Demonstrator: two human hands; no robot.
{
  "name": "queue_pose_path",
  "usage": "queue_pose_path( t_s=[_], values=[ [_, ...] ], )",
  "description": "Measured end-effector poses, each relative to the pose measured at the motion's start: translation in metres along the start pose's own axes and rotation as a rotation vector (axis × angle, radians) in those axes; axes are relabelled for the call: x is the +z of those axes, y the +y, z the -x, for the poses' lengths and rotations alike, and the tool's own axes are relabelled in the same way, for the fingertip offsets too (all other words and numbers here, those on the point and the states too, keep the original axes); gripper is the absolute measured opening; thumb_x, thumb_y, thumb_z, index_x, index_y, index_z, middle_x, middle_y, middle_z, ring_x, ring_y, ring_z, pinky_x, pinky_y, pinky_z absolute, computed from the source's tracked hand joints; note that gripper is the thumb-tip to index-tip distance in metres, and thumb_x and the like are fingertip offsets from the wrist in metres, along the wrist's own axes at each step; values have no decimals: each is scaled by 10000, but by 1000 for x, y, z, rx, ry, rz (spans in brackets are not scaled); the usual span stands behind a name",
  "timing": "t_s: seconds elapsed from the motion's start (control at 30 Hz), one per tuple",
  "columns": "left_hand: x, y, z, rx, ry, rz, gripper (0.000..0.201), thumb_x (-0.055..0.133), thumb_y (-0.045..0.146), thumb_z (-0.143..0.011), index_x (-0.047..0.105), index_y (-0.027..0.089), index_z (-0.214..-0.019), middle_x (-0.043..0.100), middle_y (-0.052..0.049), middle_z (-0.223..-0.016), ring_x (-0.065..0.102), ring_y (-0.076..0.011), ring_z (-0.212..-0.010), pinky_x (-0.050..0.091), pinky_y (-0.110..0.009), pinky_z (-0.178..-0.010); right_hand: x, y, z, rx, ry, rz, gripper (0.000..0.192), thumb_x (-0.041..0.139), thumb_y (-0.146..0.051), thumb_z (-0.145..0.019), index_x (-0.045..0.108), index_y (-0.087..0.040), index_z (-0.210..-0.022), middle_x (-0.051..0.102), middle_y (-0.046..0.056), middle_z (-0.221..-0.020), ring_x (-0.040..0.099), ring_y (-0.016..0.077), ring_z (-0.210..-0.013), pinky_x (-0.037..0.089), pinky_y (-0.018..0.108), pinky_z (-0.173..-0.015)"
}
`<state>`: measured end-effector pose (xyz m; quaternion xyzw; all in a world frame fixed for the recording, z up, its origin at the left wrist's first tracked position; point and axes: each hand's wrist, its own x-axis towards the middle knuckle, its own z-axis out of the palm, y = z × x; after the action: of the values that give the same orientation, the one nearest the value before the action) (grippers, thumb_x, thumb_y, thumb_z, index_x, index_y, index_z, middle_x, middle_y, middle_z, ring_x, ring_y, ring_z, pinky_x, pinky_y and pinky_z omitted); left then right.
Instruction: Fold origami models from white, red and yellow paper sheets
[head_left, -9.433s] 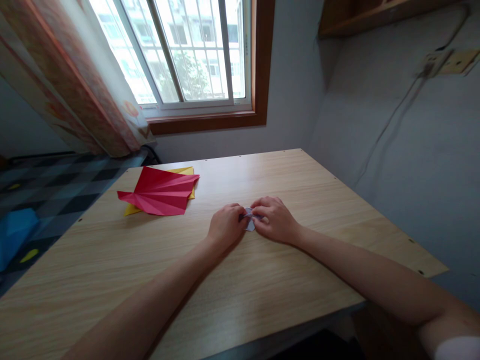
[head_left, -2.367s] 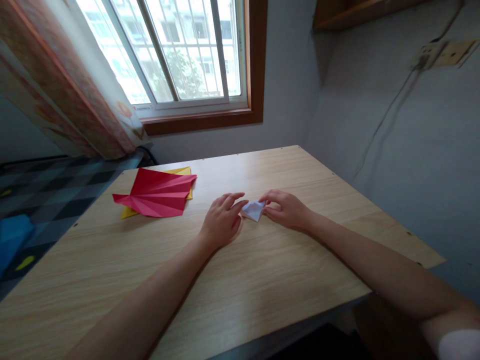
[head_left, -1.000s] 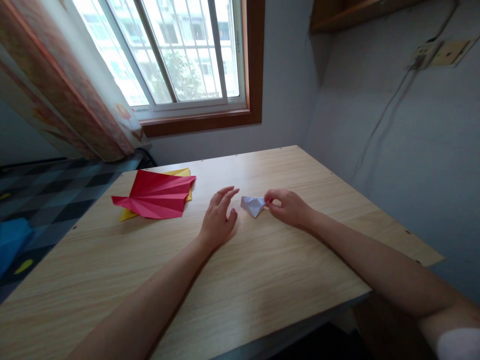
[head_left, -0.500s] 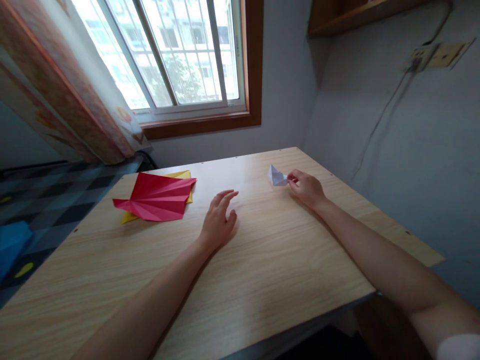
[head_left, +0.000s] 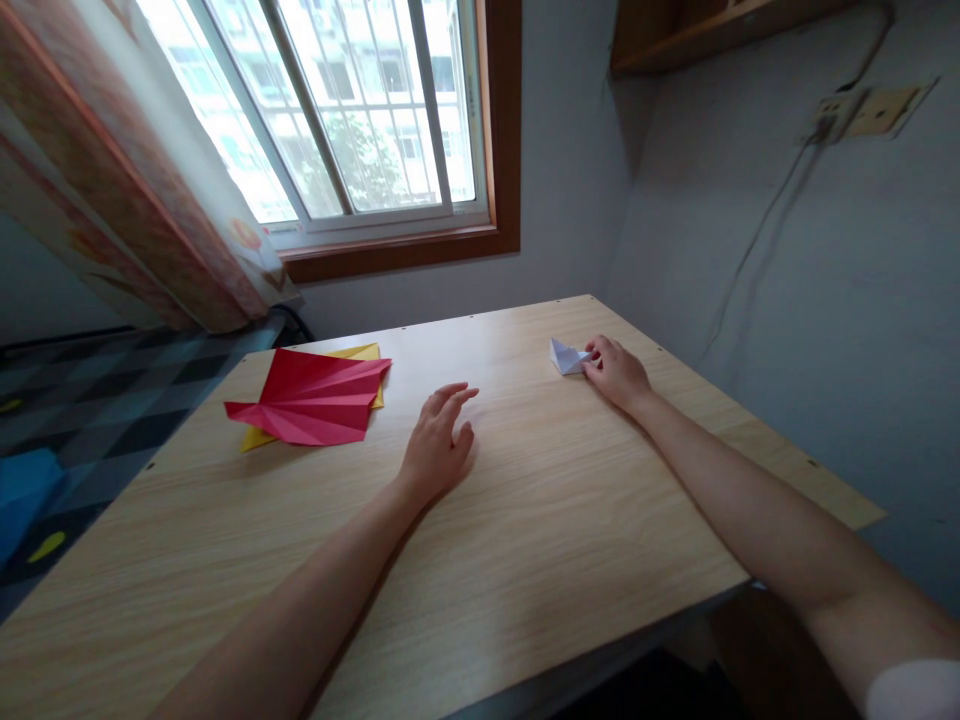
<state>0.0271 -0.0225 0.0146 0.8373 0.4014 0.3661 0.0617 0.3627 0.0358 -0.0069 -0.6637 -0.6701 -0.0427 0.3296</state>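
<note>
The right hand (head_left: pixel 619 372) is out over the far right part of the bench (head_left: pixel 555 520), its grip closed on the near-side right end of the white paper (head_left: pixel 568 359), thumb and fingertips pinching it; the white paper is small and folded, with a pointed corner standing up at its left end, and it sits low at the bench top, toward the back edge and right of the middle; whether its whole underside touches the wood is too small to tell.

The left hand (head_left: pixel 439 440) rests on the bench near the middle, its grip open and holding nothing; the fingers reach forward and to the right, slightly curled, the thumb stands apart from them, and bare wood lies between this hand and the white paper.

To the left of the left hand, well apart from it, lies the red paper (head_left: pixel 319 398), creased in long folds that fan out from a narrow left end; it lies over the yellow paper (head_left: pixel 259 438), which shows along the back, at the right and at the front left corner.

Beyond the bench's left edge a blue thing (head_left: pixel 28 490) lies on a dark checked cloth (head_left: pixel 97 390); behind are a flowered curtain (head_left: pixel 142 170) and a barred window (head_left: pixel 375 120); on the right wall are a shelf (head_left: pixel 686 48), a socket (head_left: pixel 874 112) and a hanging cord (head_left: pixel 746 250).
</note>
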Motion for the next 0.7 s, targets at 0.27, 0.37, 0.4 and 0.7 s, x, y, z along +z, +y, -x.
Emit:
queue_pose_path(
  t_s=[0.27,0.37,0.4,0.7],
  values=[
    [0,0,0,-1,-5,-6,425,479,110,-863,536,202,-1274,522,-112,-1344,499,-251,-1258,479,-488,-1043,14,6,-1,-42,2,18,201,541,-205,-844,588,-178,-1038,682,130,-1013,625,274,-889,467,352,-742],
    [0,1,0,9,-2,-9,413,479,111,-865,539,209,-1262,529,-109,-1334,503,-252,-1253,460,-499,-1057,17,7,-4,-52,-15,39,204,534,-208,-849,594,-173,-1040,681,143,-1035,619,290,-928,468,368,-774],
    [-1,1,0,13,1,-15,409,479,111,-865,541,207,-1258,531,-111,-1331,506,-252,-1249,452,-503,-1064,18,8,-6,-53,-20,37,200,539,-211,-847,597,-173,-1034,683,141,-1034,619,290,-928,469,369,-782],
    [-1,4,1,14,5,-17,417,481,97,-854,547,213,-1249,532,-106,-1326,508,-252,-1246,431,-510,-1076,26,19,-45,-14,-21,11,217,547,-197,-816,609,-172,-1022,684,118,-1006,623,239,-839,480,331,-733]
  ],
)
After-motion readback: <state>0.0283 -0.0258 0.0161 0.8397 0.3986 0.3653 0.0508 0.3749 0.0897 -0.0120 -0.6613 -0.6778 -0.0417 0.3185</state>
